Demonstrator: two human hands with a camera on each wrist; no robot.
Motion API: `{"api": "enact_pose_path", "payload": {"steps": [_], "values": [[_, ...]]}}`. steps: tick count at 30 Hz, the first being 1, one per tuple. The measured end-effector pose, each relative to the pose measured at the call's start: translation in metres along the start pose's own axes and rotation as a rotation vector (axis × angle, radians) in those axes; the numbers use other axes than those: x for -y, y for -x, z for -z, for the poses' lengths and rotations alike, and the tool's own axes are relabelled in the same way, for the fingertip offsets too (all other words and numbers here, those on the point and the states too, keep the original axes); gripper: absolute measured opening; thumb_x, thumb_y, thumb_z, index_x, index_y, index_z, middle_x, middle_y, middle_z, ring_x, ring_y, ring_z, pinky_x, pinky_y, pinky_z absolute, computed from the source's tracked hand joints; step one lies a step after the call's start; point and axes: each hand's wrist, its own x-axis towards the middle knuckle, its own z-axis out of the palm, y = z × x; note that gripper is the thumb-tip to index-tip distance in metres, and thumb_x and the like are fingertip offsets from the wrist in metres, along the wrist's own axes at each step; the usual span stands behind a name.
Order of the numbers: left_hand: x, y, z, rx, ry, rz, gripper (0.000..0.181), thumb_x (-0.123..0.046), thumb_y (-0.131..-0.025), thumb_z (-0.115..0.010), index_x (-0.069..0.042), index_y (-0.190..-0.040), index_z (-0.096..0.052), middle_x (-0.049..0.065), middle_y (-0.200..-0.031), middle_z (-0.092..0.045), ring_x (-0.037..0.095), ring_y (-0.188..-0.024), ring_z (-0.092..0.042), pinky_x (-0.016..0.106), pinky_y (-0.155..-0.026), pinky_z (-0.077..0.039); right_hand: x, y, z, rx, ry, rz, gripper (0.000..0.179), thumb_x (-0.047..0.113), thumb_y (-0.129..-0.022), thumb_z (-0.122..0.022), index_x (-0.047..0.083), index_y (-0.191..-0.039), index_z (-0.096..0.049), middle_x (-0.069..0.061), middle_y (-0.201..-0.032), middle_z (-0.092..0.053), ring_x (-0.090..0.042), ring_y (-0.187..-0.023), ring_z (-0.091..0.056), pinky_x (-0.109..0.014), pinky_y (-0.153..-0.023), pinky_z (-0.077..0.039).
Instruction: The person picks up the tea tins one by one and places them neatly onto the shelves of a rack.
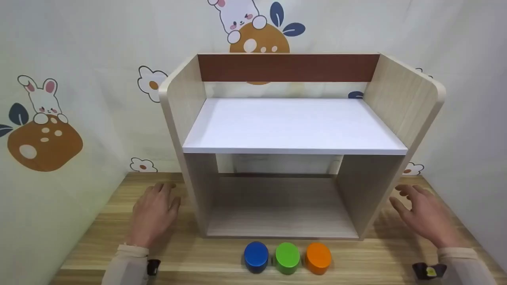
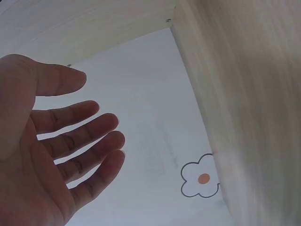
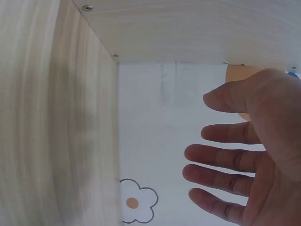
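Note:
A small two-level shelf (image 1: 295,126) with pale wood sides stands in the middle of the table in the head view. My left hand (image 1: 153,211) is left of it, palm inward, with relaxed fingers and nothing in them. On the opposite side, my right hand (image 1: 425,213) holds nothing either, its fingers loosely spread near the right side panel (image 1: 408,95). Both wrist views show the fingers apart, close to the wood. In front of the shelf, a blue round piece (image 1: 256,256), a green one (image 1: 287,257) and an orange one (image 1: 318,257) stand in a row.
The wooden table (image 1: 198,261) reaches back to a wall covering (image 1: 99,118) printed with rabbits, oranges and flowers. A brown back strip (image 1: 289,68) spans the shelf's top. A dark object (image 1: 429,271) sits by the right wrist, another (image 1: 153,267) by the left.

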Motion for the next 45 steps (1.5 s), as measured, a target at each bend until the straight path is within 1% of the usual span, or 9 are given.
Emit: {"api": "enact_pose_path", "payload": {"steps": [9,15,20,24,26,28,32,38,45], "values": [[-0.010,-0.001,0.013,-0.089,-0.040,-0.060,0.031,-0.012,-0.099,-0.067,0.011,-0.120,-0.066,0.029,-0.111,-0.067,0.047,-0.099,-0.064,0.062,-0.083,-0.054,0.012,0.002,0.012,-0.130,-0.070,0.039,0.041,0.024,-0.102,-0.070,-0.004,-0.131,-0.063,-0.030,-0.119,-0.067,-0.049,-0.106,-0.064,-0.068,-0.080,-0.049],[-0.017,0.000,0.020,-0.176,-0.038,-0.123,0.030,-0.009,-0.095,-0.071,0.011,-0.116,-0.066,0.031,-0.116,-0.067,0.049,-0.105,-0.065,0.064,-0.087,-0.054,0.023,0.004,0.023,-0.196,-0.099,0.056,0.045,0.020,-0.100,-0.072,-0.006,-0.135,-0.060,-0.029,-0.124,-0.065,-0.048,-0.109,-0.063,-0.066,-0.082,-0.050],[-0.023,0.001,0.027,-0.192,-0.035,-0.134,0.033,-0.009,-0.095,-0.071,0.010,-0.121,-0.065,0.032,-0.120,-0.066,0.049,-0.110,-0.064,0.064,-0.089,-0.054,0.033,0.006,0.032,-0.262,-0.139,0.063,0.045,0.021,-0.101,-0.071,-0.005,-0.136,-0.060,-0.028,-0.123,-0.065,-0.049,-0.108,-0.061,-0.067,-0.083,-0.048],[-0.027,0.001,0.029,-0.213,-0.030,-0.149,0.035,-0.009,-0.095,-0.072,0.009,-0.124,-0.065,0.030,-0.118,-0.067,0.048,-0.110,-0.064,0.064,-0.088,-0.054,0.040,0.007,0.036,-0.336,-0.169,0.097,0.043,0.019,-0.102,-0.071,-0.002,-0.137,-0.061,-0.025,-0.124,-0.066,-0.044,-0.109,-0.061,-0.035,-0.094,-0.048],[-0.027,0.001,0.029,-0.239,-0.029,-0.171,0.035,-0.008,-0.094,-0.073,0.008,-0.123,-0.066,0.028,-0.116,-0.067,0.047,-0.107,-0.064,0.062,-0.086,-0.055,0.043,0.007,0.038,-0.375,-0.187,0.121,0.043,0.017,-0.101,-0.071,-0.002,-0.138,-0.061,-0.023,-0.123,-0.067,-0.035,-0.110,-0.061,-0.016,-0.094,-0.039],[-0.028,0.001,0.030,-0.264,-0.032,-0.191,0.035,-0.006,-0.092,-0.074,0.008,-0.123,-0.066,0.027,-0.113,-0.068,0.047,-0.104,-0.065,0.060,-0.082,-0.056,0.046,0.008,0.041,-0.409,-0.201,0.144,0.042,0.015,-0.101,-0.072,-0.001,-0.139,-0.062,-0.021,-0.122,-0.068,-0.026,-0.110,-0.059,-0.006,-0.092,-0.032],[-0.030,0.001,0.032,-0.293,-0.034,-0.214,0.034,-0.006,-0.091,-0.075,0.007,-0.121,-0.067,0.026,-0.110,-0.068,0.045,-0.101,-0.065,0.058,-0.077,-0.056,0.052,0.009,0.046,-0.447,-0.228,0.162,0.041,0.013,-0.101,-0.071,0.000,-0.139,-0.062,-0.021,-0.122,-0.068,-0.004,-0.111,-0.052,-0.004,-0.093,-0.030],[-0.033,0.002,0.034,-0.305,-0.036,-0.216,0.032,-0.008,-0.093,-0.076,0.006,-0.120,-0.067,0.024,-0.110,-0.068,0.044,-0.101,-0.065,0.058,-0.077,-0.057,0.060,0.012,0.053,-0.461,-0.278,0.176,0.041,0.012,-0.102,-0.069,0.001,-0.141,-0.061,-0.022,-0.122,-0.068,0.017,-0.115,-0.043,-0.005,-0.096,-0.031],[-0.037,0.003,0.037,-0.334,-0.022,-0.238,0.031,-0.008,-0.093,-0.076,0.005,-0.120,-0.067,0.023,-0.109,-0.068,0.044,-0.102,-0.065,0.058,-0.077,-0.056,0.067,0.016,0.056,-0.456,-0.326,0.194,0.037,0.009,-0.103,-0.065,0.000,-0.139,-0.063,-0.021,-0.120,-0.069,0.016,-0.113,-0.047,-0.006,-0.096,-0.033]]}}
